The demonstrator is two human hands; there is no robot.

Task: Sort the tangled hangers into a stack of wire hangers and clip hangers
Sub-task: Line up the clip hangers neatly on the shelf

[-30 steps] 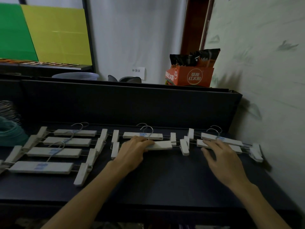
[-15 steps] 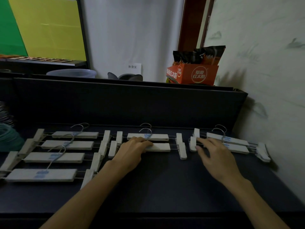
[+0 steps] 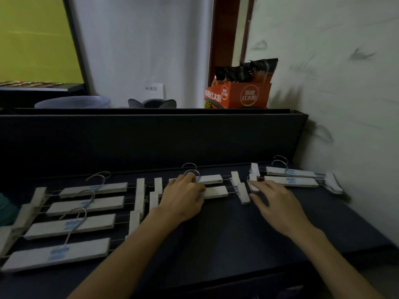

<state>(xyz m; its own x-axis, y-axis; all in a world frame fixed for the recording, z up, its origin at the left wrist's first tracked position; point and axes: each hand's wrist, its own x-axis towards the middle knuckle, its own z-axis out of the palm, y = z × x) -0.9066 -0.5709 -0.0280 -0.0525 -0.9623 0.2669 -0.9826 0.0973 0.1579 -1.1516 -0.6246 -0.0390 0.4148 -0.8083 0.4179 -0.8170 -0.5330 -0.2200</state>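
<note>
White clip hangers with metal hooks lie in three groups on a dark table (image 3: 226,234). Several lie in a row at the left (image 3: 71,226). Two lie in the middle (image 3: 212,185), and my left hand (image 3: 183,197) rests on them with fingers bent over the bars near a hook. Two more lie at the right (image 3: 291,178). My right hand (image 3: 278,201) lies flat with its fingers stretched out, fingertips touching the left clips of the right pair. No wire hanger is visible.
A dark raised back panel (image 3: 151,139) borders the table behind the hangers. An orange snack box (image 3: 239,96) and a bluish basin (image 3: 71,102) stand on the ledge beyond. A wall (image 3: 345,104) closes the right side. Something teal (image 3: 6,210) lies at the far left.
My right hand has slid left from the bars of the right pair to their left clips. My left hand stays on the middle pair. The camera has shifted right and closer.
</note>
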